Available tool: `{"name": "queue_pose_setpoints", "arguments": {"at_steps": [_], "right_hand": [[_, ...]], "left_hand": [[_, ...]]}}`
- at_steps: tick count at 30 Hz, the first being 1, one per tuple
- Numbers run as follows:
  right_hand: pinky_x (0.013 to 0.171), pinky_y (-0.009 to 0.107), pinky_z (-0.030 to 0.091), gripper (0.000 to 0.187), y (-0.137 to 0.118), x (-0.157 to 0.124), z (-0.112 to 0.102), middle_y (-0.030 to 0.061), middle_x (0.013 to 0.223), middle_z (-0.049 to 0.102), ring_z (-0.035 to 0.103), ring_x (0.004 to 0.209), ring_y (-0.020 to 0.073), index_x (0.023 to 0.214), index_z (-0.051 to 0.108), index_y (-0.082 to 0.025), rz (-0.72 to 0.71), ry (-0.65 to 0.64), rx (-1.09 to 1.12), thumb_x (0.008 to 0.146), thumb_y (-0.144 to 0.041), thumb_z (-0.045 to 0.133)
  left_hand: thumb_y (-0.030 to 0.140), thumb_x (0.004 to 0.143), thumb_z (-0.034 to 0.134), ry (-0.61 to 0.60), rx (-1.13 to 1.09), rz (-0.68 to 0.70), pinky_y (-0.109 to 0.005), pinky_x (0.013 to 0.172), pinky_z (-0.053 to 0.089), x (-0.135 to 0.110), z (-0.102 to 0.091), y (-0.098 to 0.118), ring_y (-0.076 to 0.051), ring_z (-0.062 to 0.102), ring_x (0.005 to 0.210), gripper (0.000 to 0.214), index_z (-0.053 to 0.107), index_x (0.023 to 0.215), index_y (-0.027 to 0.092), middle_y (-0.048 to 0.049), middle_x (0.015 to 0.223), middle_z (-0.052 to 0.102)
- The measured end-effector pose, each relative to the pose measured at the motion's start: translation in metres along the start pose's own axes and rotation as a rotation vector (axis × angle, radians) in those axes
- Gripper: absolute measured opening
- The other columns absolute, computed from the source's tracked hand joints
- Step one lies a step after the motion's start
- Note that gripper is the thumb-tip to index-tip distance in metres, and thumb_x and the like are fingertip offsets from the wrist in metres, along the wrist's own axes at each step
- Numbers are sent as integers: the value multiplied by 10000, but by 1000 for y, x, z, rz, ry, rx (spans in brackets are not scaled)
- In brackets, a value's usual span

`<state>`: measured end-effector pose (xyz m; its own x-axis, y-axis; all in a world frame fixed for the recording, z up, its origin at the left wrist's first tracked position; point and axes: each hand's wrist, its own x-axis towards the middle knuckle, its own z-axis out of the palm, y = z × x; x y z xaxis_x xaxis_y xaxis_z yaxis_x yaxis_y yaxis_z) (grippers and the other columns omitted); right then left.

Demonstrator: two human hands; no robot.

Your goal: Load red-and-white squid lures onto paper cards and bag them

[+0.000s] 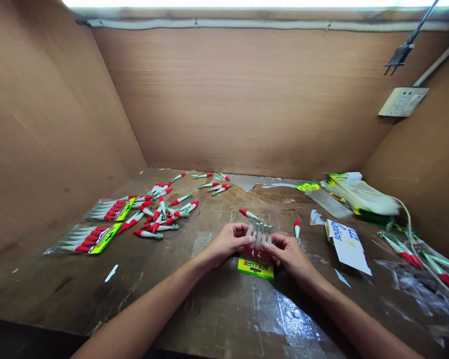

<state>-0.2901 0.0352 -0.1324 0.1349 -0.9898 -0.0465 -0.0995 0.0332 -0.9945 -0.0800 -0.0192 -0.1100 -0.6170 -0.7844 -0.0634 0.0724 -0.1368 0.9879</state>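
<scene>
Both hands meet at the table's middle over a clear packet [256,254] with a yellow-green header card, holding several red-and-white squid-jig lures. My left hand [228,242] grips the packet's left edge, fingers curled. My right hand [289,253] pinches its right edge. The lures' hook ends stick out of the top of the packet between my fingers. One loose lure [250,215] lies just behind the hands, another [297,229] stands beside my right hand.
A pile of loose lures [160,212] and two filled packets [110,208] [86,240] lie at the left. Empty bags and cards [359,197] and a white label [347,244] sit at the right. Brown board walls enclose the bench; a wall socket [402,101] is upper right.
</scene>
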Motion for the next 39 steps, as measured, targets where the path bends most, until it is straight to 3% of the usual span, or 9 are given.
{"name": "queue_pose_setpoints", "arguments": {"at_steps": [6,9,12,15,19,23,30,34,39], "right_hand": [[511,214,374,497,3,3,-7,19,644,526,464,533,94,851,615,-100,24,-33,-19,864,-597,623],[504,222,398,536,-1,5,-11,36,736,577,491,556,110,1070,592,-114,17,27,-6,851,-601,635],[561,252,459,704,-12,2,-15,95,1098,597,559,715,145,1363,443,-187,-101,300,-22,820,-561,690],[772,312,495,658,-26,-5,-19,77,1274,533,570,911,173,1430,414,-281,-331,576,-284,860,-472,682],[1030,369,369,220,-37,-11,-24,26,1261,560,492,1186,208,1096,687,-289,-511,394,-647,898,-378,652],[949,338,405,163,-35,-9,-25,36,1041,643,555,1057,196,851,696,-217,-444,282,-616,896,-365,647],[700,274,444,274,-35,-11,-20,13,823,652,584,744,151,915,665,-177,-207,91,-471,910,-445,611],[727,280,463,350,-22,-6,-17,9,936,693,629,804,162,1126,698,-228,-135,-5,-550,923,-488,581],[844,279,481,237,-16,-3,-17,11,1006,709,658,920,174,1023,742,-218,-166,-40,-428,905,-383,620]], "left_hand": [[540,781,772,26,115,22,-199,582,414,4,-5,-11,-131,546,659,517,633,903,57,-95,827,608],[497,746,812,-16,101,-15,-186,540,370,4,-8,-11,-116,525,615,509,610,915,62,-85,794,609],[458,719,835,-42,94,-69,-190,545,382,1,-7,-8,-122,538,625,508,595,935,66,-97,811,629],[452,743,810,-43,141,-84,-188,535,373,-2,-4,-6,-116,530,611,471,606,903,59,-95,779,627],[430,752,808,-62,141,-96,-190,561,396,-3,-1,-7,-120,548,643,457,628,939,54,-102,822,636],[408,715,851,-87,52,-132,-175,562,393,-4,2,-7,-111,554,657,510,586,990,70,-102,868,636],[342,631,907,-168,144,-245,-170,471,383,-6,-9,0,-116,527,548,816,477,1295,141,-26,765,607],[309,653,884,-188,227,-266,-174,494,401,-4,-19,2,-137,574,598,845,487,1370,103,-73,825,644],[307,640,884,-204,196,-273,-184,530,421,-3,-16,-3,-147,590,628,825,531,1350,80,-116,877,665]]}}
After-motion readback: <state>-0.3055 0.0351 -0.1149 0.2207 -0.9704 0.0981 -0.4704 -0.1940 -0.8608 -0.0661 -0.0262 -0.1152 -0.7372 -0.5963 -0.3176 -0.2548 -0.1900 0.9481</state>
